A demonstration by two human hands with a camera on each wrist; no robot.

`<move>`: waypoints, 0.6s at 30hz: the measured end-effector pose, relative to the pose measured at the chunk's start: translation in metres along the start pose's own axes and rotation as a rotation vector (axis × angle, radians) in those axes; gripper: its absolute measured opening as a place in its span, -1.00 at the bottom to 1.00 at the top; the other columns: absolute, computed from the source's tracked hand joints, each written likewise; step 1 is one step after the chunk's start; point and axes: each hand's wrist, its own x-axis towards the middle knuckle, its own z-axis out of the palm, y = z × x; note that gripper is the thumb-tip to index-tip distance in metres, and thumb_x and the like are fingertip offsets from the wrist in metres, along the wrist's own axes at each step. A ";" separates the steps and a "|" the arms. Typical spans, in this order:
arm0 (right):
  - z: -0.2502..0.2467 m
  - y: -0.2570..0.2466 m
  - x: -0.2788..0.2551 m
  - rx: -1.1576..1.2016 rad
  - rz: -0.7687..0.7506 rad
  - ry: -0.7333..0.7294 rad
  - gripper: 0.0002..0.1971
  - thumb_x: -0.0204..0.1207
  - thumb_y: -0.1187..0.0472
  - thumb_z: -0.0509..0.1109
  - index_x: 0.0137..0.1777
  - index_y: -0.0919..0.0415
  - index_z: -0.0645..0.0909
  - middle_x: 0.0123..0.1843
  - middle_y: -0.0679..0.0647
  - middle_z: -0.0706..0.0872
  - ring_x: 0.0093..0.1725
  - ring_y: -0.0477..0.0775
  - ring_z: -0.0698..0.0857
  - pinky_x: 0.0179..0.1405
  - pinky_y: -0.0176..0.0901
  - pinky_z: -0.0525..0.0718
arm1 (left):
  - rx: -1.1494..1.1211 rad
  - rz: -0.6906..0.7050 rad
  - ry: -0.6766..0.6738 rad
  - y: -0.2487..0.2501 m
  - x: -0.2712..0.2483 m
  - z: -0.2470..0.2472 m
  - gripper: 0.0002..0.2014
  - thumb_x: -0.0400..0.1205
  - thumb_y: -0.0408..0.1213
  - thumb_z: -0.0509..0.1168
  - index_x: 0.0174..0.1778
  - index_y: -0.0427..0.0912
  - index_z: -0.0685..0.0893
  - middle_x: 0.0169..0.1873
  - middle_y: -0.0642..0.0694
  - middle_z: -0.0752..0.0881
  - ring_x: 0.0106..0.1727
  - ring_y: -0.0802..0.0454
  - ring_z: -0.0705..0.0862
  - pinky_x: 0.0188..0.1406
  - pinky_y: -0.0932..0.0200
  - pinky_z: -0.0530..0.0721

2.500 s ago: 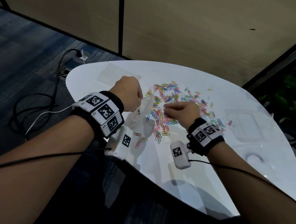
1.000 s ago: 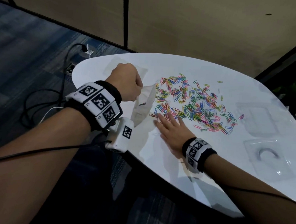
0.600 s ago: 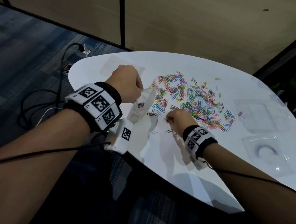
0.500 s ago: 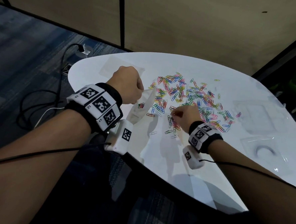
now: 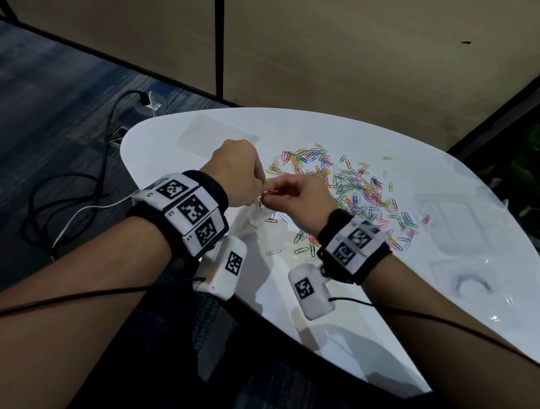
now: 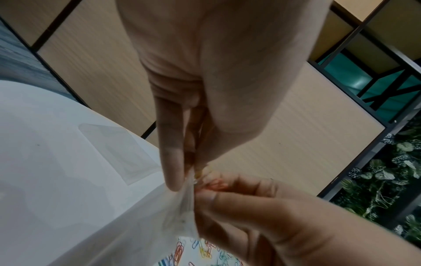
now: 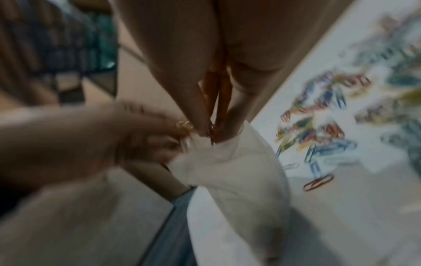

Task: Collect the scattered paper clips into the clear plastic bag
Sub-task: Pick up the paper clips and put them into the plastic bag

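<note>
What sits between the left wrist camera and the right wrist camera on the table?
Bare white table for most of it, head view. One pale paper clip lies just beyond the gap between left wrist camera and right wrist camera.

The paper clips (image 5: 351, 190), small wire loops in pink, blue, green, yellow and orange, lie scattered flat in a loose heap across the middle of the white table (image 5: 335, 303), thinning toward its right edge, with a few strays nearer the front edge. The clear plastic bag (image 7: 237, 172), thin and crumpled, hangs upright above the table's left part, its mouth gathered at the top; a few clips (image 6: 216, 185) sit at that mouth.
</note>
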 end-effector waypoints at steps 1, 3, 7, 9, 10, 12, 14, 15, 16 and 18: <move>0.003 0.001 0.000 -0.106 -0.011 0.033 -0.83 0.42 0.44 0.53 -0.17 0.14 0.77 -0.17 0.18 0.84 -0.13 0.11 0.83 0.13 0.12 0.79 | -0.003 -0.001 -0.008 0.000 -0.001 0.001 -0.76 0.55 -0.50 0.31 -0.14 -0.24 0.90 -0.29 -0.22 0.86 -0.13 -0.12 0.86 0.08 -0.03 0.85; 0.007 0.001 -0.001 -0.194 -0.028 0.074 -0.86 0.44 0.36 0.52 -0.23 0.09 0.77 -0.25 0.18 0.85 -0.20 0.16 0.85 0.00 0.15 0.82 | -0.009 -0.001 -0.014 0.000 -0.001 0.001 -0.77 0.54 -0.49 0.32 -0.15 -0.23 0.90 -0.34 -0.18 0.84 -0.15 -0.11 0.86 0.06 -0.03 0.85; 0.011 -0.002 -0.002 -0.393 -0.119 0.094 -0.90 0.46 0.30 0.51 -0.09 0.16 0.84 -0.19 0.11 0.87 -0.19 0.03 0.83 -0.02 -0.12 0.80 | -0.012 -0.004 -0.018 -0.001 -0.001 -0.001 -0.76 0.53 -0.50 0.32 -0.15 -0.22 0.91 -0.27 -0.20 0.87 -0.14 -0.09 0.86 0.05 -0.03 0.86; 0.009 -0.004 -0.003 -0.436 -0.129 0.057 -0.79 0.45 0.37 0.47 0.04 0.18 0.83 -0.04 0.07 0.87 -0.09 -0.06 0.81 0.02 -0.31 0.75 | -0.008 -0.002 -0.016 0.001 -0.002 -0.001 -0.77 0.54 -0.49 0.33 -0.12 -0.23 0.91 -0.21 -0.21 0.87 -0.07 -0.13 0.85 0.10 -0.04 0.84; 0.007 -0.005 -0.003 -0.436 -0.130 0.027 -0.75 0.46 0.39 0.45 0.09 0.18 0.82 0.03 0.06 0.86 -0.02 -0.08 0.81 0.06 -0.34 0.74 | -0.005 0.000 -0.014 0.002 -0.002 -0.002 -0.77 0.55 -0.49 0.33 -0.11 -0.23 0.91 -0.19 -0.21 0.86 -0.04 -0.14 0.85 0.12 -0.04 0.84; 0.003 -0.008 -0.004 -0.431 -0.161 0.012 -0.73 0.50 0.38 0.40 0.13 0.16 0.81 0.09 0.01 0.85 0.06 -0.11 0.80 0.15 -0.29 0.72 | -0.002 -0.003 -0.004 0.001 -0.002 -0.002 -0.77 0.56 -0.49 0.33 -0.08 -0.23 0.90 -0.15 -0.22 0.86 -0.01 -0.16 0.84 0.14 -0.04 0.83; -0.005 -0.011 -0.006 -0.373 -0.220 0.112 -0.73 0.51 0.39 0.35 0.01 0.12 0.83 -0.02 -0.04 0.86 -0.01 -0.14 0.80 0.09 -0.22 0.76 | -0.002 -0.019 0.013 -0.001 0.000 -0.004 -0.79 0.58 -0.46 0.34 -0.05 -0.23 0.90 -0.12 -0.20 0.85 0.02 -0.16 0.84 0.16 -0.03 0.82; -0.010 -0.012 -0.007 -0.344 -0.254 0.173 -0.71 0.50 0.41 0.32 -0.08 0.10 0.84 -0.09 -0.05 0.86 -0.08 -0.14 0.80 0.00 -0.20 0.79 | -0.001 -0.029 0.022 -0.003 0.001 -0.004 -0.79 0.59 -0.45 0.34 -0.04 -0.24 0.89 -0.13 -0.19 0.84 0.03 -0.16 0.83 0.16 -0.02 0.82; -0.016 -0.011 -0.010 -0.350 -0.290 0.209 -0.69 0.48 0.43 0.30 -0.16 0.09 0.83 -0.14 -0.05 0.84 -0.15 -0.12 0.78 -0.10 -0.18 0.79 | -0.002 -0.037 0.030 -0.005 0.002 -0.005 -0.80 0.59 -0.45 0.34 -0.04 -0.25 0.88 -0.12 -0.19 0.83 0.03 -0.16 0.83 0.15 -0.02 0.82; -0.021 0.000 -0.018 -0.500 -0.314 0.120 -0.68 0.50 0.41 0.28 -0.14 0.05 0.83 -0.09 -0.04 0.84 -0.22 -0.12 0.74 -0.13 -0.14 0.75 | -0.007 -0.043 0.032 -0.007 0.003 -0.007 -0.79 0.59 -0.47 0.32 -0.04 -0.27 0.87 -0.07 -0.23 0.83 0.04 -0.19 0.83 0.15 -0.03 0.82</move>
